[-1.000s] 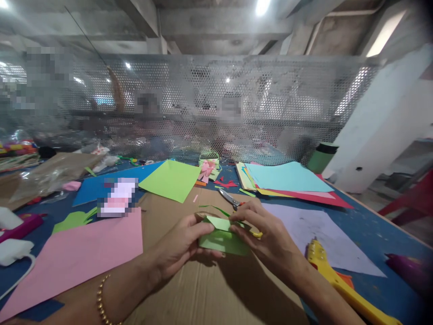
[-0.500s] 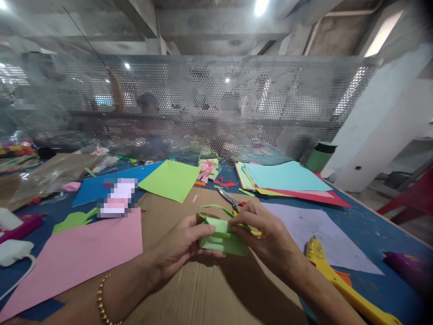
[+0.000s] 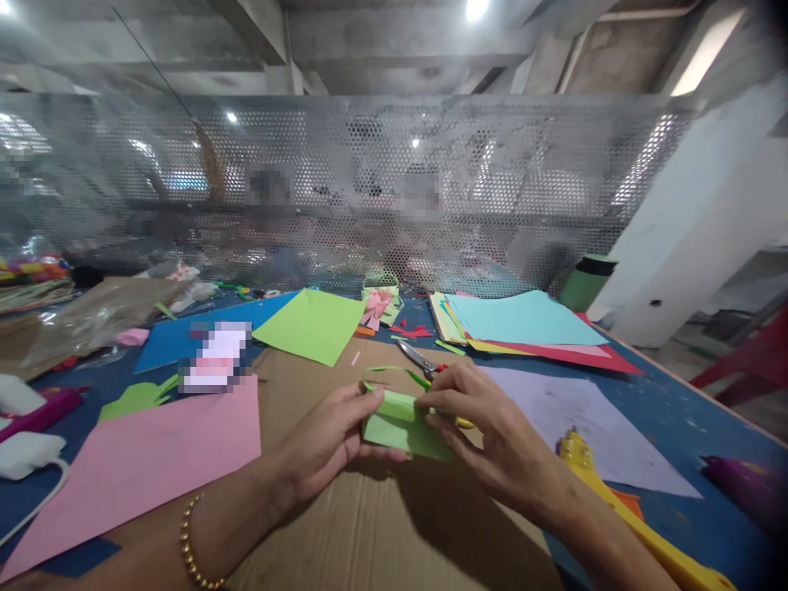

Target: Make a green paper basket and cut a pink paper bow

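Between both hands is a small light green paper bag (image 3: pixel 403 431), with a thin curved green strip rising behind it like a handle. My left hand (image 3: pixel 338 435) grips its left end, thumb on top and fingers underneath. At the right end, the fingers of my right hand (image 3: pixel 471 414) are closed on the paper's upper edge. Scissors (image 3: pixel 419 359) lie open-bladed just beyond the bag, their handles partly hidden by my right hand. A brown cardboard sheet (image 3: pixel 369 525) is beneath my hands.
A yellow glue gun (image 3: pixel 579 460) rests on lilac paper (image 3: pixel 591 410) at right. Pink paper (image 3: pixel 166 468) and a phone-like pixelated object (image 3: pixel 215 357) are at left. Behind are lime paper (image 3: pixel 313 328), a small green basket with pink bow (image 3: pixel 380 304), stacked coloured sheets (image 3: pixel 523 320) and a green bottle (image 3: pixel 584 283).
The bag's top flap has been pressed flatter, and its front face tilts more toward me. My left thumb has slid slightly up and left; my right fingers have shifted along the edge.
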Action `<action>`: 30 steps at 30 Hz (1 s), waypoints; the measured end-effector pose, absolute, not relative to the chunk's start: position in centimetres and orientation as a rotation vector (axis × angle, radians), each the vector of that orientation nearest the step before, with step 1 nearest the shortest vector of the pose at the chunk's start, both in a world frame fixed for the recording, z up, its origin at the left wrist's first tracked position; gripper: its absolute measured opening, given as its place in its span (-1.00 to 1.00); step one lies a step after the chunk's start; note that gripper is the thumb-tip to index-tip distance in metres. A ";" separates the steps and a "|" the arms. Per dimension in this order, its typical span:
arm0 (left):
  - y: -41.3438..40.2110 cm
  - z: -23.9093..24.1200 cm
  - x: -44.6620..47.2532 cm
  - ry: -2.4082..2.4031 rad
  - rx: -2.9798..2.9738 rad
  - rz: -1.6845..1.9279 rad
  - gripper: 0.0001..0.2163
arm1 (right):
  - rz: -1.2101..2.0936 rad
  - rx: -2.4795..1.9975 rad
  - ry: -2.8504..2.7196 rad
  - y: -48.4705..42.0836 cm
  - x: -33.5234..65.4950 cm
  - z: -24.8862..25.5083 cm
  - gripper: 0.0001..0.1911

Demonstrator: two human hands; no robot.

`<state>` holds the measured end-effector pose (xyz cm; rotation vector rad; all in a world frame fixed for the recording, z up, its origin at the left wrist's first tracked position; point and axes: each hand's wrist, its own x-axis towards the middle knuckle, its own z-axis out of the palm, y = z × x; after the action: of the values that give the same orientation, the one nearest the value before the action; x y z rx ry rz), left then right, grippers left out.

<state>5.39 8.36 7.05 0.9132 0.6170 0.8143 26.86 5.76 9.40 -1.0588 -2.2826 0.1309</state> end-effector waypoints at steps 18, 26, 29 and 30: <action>8.6 7.2 5.5 0.596 0.857 0.848 -0.71 | 0.450 -1.131 -2.090 6.9 28.2 7.8 -0.74; 9.2 6.2 4.3 1.335 1.759 1.273 -0.63 | 0.665 -1.240 -1.902 6.9 28.5 8.2 -0.66; 8.9 6.0 3.9 1.175 2.347 1.331 -0.78 | 0.700 -1.285 -1.923 6.9 28.3 8.1 -0.61; 8.8 6.0 3.9 1.092 2.470 1.266 -0.77 | 0.696 -1.293 -1.945 6.9 28.2 8.1 -0.60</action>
<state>3.89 8.82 6.03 2.4698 1.0916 1.2659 28.18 6.93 8.08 -1.2930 -1.9446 0.6956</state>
